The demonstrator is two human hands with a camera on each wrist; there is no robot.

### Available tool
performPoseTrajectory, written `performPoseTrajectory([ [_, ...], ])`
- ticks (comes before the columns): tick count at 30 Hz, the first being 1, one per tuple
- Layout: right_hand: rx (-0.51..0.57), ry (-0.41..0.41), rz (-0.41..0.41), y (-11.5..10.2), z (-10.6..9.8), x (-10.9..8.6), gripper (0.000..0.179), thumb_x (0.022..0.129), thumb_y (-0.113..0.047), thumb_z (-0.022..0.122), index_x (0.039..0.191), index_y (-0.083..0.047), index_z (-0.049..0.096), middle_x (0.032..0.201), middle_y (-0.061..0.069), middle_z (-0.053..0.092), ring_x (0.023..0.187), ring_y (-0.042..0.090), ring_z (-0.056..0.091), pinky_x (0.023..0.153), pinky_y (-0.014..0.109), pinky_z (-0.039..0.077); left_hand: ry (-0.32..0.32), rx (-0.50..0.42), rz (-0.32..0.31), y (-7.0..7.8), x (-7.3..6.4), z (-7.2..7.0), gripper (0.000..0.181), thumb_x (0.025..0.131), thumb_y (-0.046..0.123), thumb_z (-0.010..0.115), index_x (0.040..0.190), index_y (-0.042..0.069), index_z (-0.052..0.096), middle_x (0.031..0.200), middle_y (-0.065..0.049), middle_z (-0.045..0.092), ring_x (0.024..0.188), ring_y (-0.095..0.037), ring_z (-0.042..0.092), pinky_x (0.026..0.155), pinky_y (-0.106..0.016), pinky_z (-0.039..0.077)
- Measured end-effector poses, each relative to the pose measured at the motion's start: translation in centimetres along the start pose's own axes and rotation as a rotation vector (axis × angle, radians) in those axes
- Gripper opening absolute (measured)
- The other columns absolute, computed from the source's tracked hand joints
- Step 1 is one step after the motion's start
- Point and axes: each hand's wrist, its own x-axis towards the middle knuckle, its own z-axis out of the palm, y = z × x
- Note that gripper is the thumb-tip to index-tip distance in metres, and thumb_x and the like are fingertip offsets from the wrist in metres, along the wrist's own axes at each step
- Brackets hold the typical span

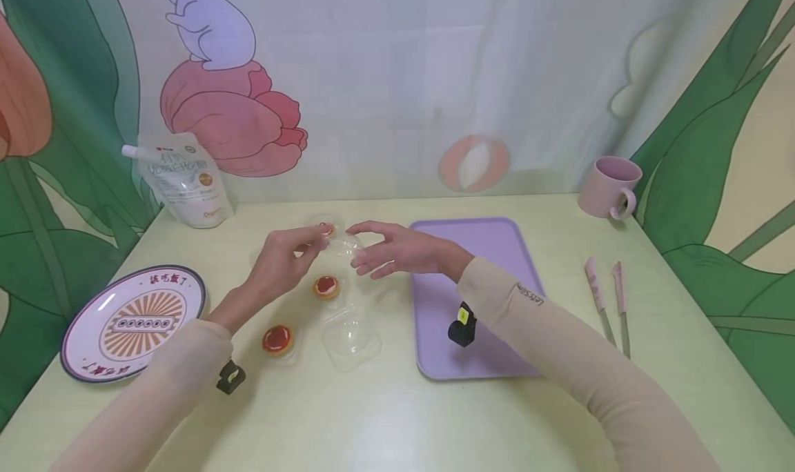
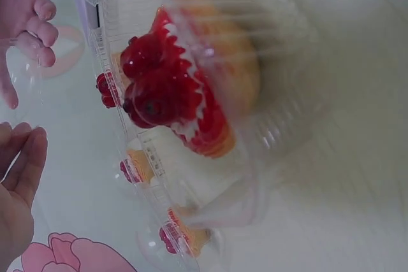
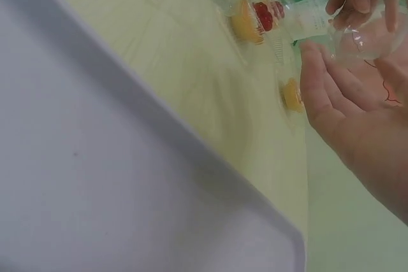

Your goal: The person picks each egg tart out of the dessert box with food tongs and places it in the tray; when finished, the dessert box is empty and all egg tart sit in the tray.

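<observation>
My left hand [image 1: 282, 261] pinches the edge of a clear plastic dome container [image 1: 344, 246] between thumb and fingers. The right hand [image 1: 404, 248] is beside the container's right side, fingers loosely spread; whether it touches the plastic I cannot tell. In the right wrist view the container [image 3: 366, 41] sits between both hands. Beneath them, a fruit tart [image 1: 326, 287] sits in clear packaging. Another tart [image 1: 277, 340] is nearer me, and a third tart [image 1: 326, 229] lies behind the left fingertips. An unfolded clear clamshell [image 1: 350, 337] rests on the table.
A lilac tray [image 1: 478, 358] lies under the right forearm. At left are a patterned plate [image 1: 186, 286] and a white spouted pouch [image 1: 186, 182]. A pink mug [image 1: 605, 185] and two pink-handled utensils [image 1: 594, 286] are at right. A printed curtain [image 1: 385, 113] hangs behind.
</observation>
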Motion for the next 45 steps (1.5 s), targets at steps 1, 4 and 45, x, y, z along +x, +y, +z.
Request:
performPoseTrajectory([
  [1, -0.003, 0.005, -0.006, 0.0, 0.0, 0.0, 0.061, 0.098, -0.019, 0.06, 0.152, -0.023, 0.033, 0.143, 0.029, 0.052, 0.132, 0.04, 0.054, 0.106, 0.043, 0.048, 0.005, 0.01, -0.004, 0.0, 0.0, 0.0, 0.033, 0.091, -0.001, 0.069, 0.123, 0.003, 0.07, 0.118, -0.018, 0.072, 0.097, -0.033, 0.074, 0.079, -0.045, 0.06],
  [4, -0.011, 0.044, -0.038, 0.0, 0.2, -0.2, 0.062, 0.099, -0.018, 0.058, 0.154, -0.023, 0.03, 0.142, 0.03, 0.052, 0.127, 0.038, 0.059, 0.104, 0.042, 0.05, 0.012, 0.03, -0.033, 0.0, 0.2, 0.0, 0.033, 0.091, 0.002, 0.069, 0.124, 0.004, 0.069, 0.114, -0.017, 0.074, 0.087, -0.03, 0.076, 0.075, -0.043, 0.06],
  [45, -0.307, 0.515, -0.155, 1.2, 0.6, -0.9, 0.054, 0.091, 0.002, 0.06, 0.143, -0.01, 0.051, 0.096, 0.028, 0.071, 0.087, 0.044, 0.071, 0.071, 0.032, 0.059, -0.262, -0.305, -0.547, 0.7, 3.4, 1.4, 0.052, 0.092, 0.0, 0.066, 0.143, 0.006, 0.053, 0.097, -0.024, 0.066, 0.066, -0.017, 0.07, 0.07, -0.038, 0.061],
])
